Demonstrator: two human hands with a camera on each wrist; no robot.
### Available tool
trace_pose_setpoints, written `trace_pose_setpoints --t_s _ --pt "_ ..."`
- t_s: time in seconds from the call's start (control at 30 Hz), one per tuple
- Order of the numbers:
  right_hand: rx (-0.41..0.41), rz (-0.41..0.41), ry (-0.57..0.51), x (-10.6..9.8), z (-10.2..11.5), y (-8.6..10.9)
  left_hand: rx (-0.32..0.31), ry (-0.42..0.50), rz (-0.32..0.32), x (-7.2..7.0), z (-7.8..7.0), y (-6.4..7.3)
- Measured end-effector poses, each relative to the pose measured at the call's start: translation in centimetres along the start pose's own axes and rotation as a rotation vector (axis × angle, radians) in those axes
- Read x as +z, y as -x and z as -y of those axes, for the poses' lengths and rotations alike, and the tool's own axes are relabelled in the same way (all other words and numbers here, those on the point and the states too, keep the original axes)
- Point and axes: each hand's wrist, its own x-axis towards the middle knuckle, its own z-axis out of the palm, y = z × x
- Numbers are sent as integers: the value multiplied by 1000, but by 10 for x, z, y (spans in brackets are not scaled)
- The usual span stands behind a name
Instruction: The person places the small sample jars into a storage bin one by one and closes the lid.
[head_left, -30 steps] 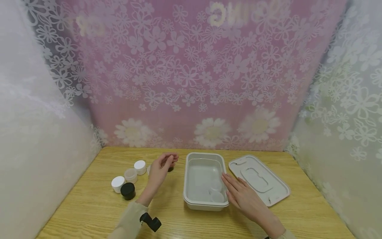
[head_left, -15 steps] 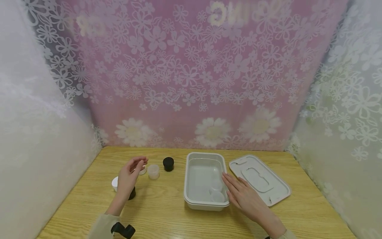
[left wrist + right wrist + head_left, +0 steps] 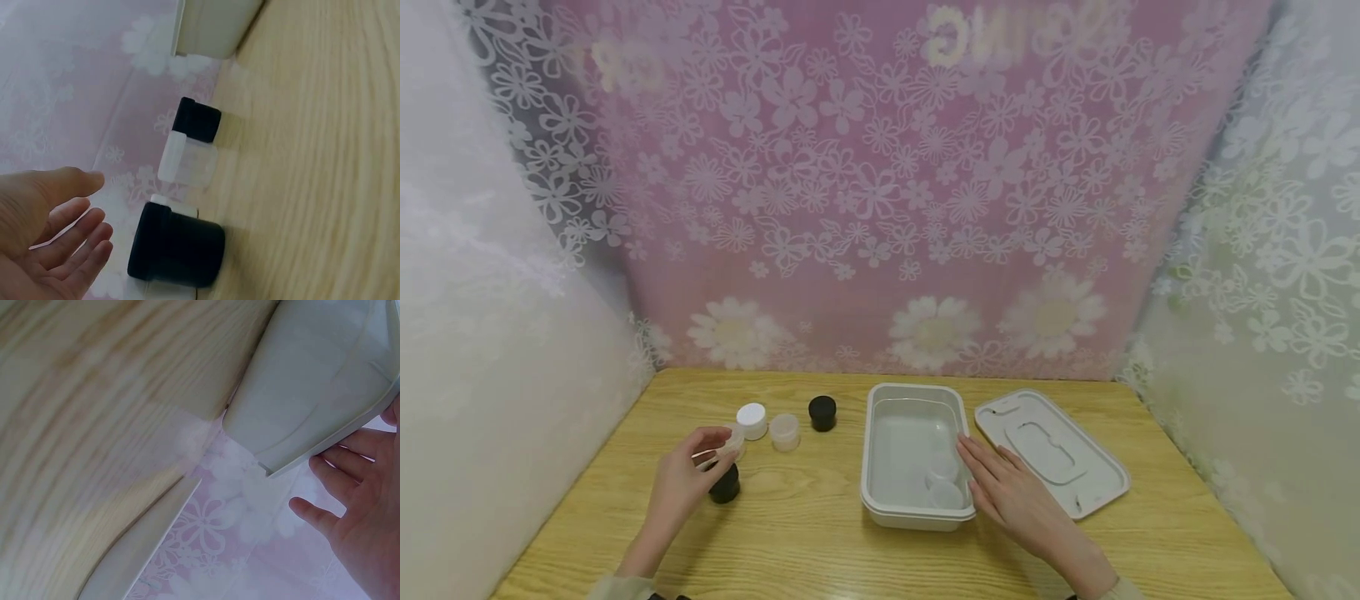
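My left hand hovers over the left cluster of small jars, thumb and fingers spread apart around nothing. Just beside its thumb stands a black jar, large in the left wrist view, where the hand looks empty. A translucent jar shows partly past the fingertips. Farther back are a white jar, another translucent jar and a black jar. With straight fingers, my right hand touches the right rim of a grey-white plastic tub; its fingers lie along the rim.
Inside the tub, clear round pieces lie at the near right corner. The tub's flat lid lies on the wooden table to the right. A floral curtain hangs behind, with pale floral sheets at both sides.
My left hand has travelled left and nearer, from beside the far black jar to the near-left jars, uncovering the white and translucent jars behind. My right hand stays at the tub.
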Motion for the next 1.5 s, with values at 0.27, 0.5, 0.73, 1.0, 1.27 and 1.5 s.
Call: trace_pose_setpoints --t_s 0.27,0.5,0.73,1.0,1.27,1.5 --pt "-2 -6 3 -1 0 1 10 -93 58 -4 10 8" --pt "-2 -6 2 -1 0 1 9 -157 80 -3 10 12" --pt "-5 -4 -3 -1 1 -1 -5 -168 104 -4 5 11" --pt "13 11 -4 -3 0 -2 42 -190 118 -7 6 13" --pt "8 6 -5 -2 0 -1 47 -45 159 6 6 10" --pt "13 7 -18 -1 2 -1 -49 -81 244 15 9 9"
